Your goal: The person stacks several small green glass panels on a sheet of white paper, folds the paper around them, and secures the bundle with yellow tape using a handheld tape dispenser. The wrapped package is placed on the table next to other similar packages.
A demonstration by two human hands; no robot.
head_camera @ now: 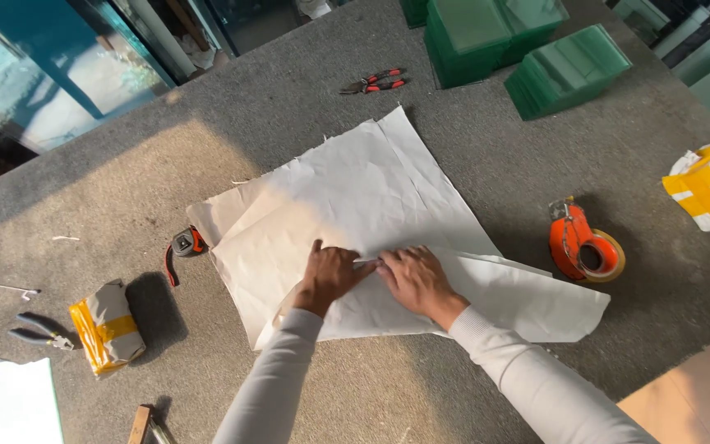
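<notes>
White paper point(355, 197) lies in big sheets in the middle of the grey worktop point(470, 164), and that is what I see from the head camera, the only view I have. Both hands are down on the near part of the paper. My left hand point(329, 275) and my right hand point(414, 278) meet in the middle, touching at the fingertips, right on a fold line. The fingers point(367, 265) of both hands look flat and pressed on the sheet. They are not wrapped around anything, so I would call both hands open and pushing down.

I think the step in hand is pressing a fold into the paper. To do it well, I would keep the edge lined up, hold one side firm, and slide the fingers slowly along the crease so it stays straight and does not tear.

The paper sits right under the fingers and spreads away from them toward the far side of the worktop. A folded flap runs out to the right, past my right wrist.

Just right of the paper stands an orange tape dispenser point(583, 247). At the left edge of the paper lies a small tape measure point(185, 242). Farther left is a little wrapped parcel point(108, 327) with yellow tape, and pliers point(39, 330) beside it. Far off are red-handled cutters point(375, 81) and stacks of green glass point(527, 49).
</notes>
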